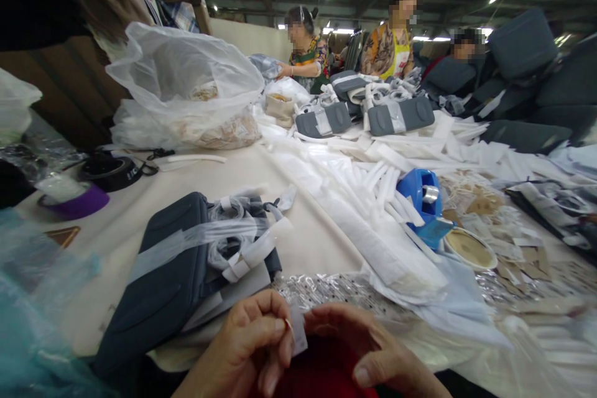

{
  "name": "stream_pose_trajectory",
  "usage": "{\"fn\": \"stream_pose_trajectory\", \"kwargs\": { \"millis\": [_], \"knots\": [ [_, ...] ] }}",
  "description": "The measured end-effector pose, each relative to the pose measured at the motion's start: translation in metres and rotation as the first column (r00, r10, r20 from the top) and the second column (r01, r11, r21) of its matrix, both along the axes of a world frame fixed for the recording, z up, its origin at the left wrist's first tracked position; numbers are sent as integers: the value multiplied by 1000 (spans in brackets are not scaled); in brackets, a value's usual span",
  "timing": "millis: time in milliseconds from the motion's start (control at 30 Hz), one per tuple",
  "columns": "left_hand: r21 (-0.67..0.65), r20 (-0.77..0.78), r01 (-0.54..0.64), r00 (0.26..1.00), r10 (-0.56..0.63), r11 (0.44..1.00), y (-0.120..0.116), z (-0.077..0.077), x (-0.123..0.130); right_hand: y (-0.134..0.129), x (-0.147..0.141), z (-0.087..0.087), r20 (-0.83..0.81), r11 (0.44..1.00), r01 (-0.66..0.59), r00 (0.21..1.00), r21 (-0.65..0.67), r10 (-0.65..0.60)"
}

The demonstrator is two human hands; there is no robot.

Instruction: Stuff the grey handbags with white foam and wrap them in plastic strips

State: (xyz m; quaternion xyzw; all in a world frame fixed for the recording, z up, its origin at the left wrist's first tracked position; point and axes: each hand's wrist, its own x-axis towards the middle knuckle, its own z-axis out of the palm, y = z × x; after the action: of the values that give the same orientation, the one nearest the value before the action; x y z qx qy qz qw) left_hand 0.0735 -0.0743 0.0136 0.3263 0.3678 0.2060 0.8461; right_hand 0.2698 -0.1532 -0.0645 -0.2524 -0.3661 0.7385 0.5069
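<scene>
Low at the front edge of the table, my left hand (263,333) is closed in a pinch on a small white tag (298,331) with a thin light loop at its edge. My right hand (357,339) is just to the right, fingers curved and thumb apart, its fingertips beside the tag; whether they touch it I cannot tell. Left of my hands lies a dark grey padded bag (172,261). Clear tape (172,245) runs across it, and a bundled, plastic-wrapped strap (228,242) rests on its right side.
A blue tape dispenser (422,199) stands on the right, near a tape roll (471,249) and scattered tags. White foam strips (321,180) cover the middle. A purple roll (77,199) and a big plastic bag (186,87) sit left. Co-workers (305,53) stand behind grey bags (401,115).
</scene>
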Motion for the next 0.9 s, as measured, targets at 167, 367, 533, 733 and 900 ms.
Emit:
{"fn": "stream_pose_trajectory", "kwargs": {
  "millis": [167, 367, 533, 733, 900],
  "knots": [
    [40, -69, 49, 997, -46, 998, 0, 11, -4, 12, -17, 18, 223, 997, -34, 975, 73, 17],
    [200, -211, 120, 975, -77, 972, -2, 28, -7, 31, -44, 33, 510, 912, -53, 841, 408, -179],
    [248, -206, 75, 978, -24, 966, 3, 36, -9, 28, -52, 34, 561, 934, -92, 818, 346, -127],
    [270, -223, 62, 975, 0, 961, 7, 37, -11, 23, -58, 32, 527, 952, -38, 839, 303, -135],
    [348, -265, 40, 962, 57, 937, 9, 35, -20, 22, -57, 24, 638, 954, 34, 736, 298, -225]
  ]
}}
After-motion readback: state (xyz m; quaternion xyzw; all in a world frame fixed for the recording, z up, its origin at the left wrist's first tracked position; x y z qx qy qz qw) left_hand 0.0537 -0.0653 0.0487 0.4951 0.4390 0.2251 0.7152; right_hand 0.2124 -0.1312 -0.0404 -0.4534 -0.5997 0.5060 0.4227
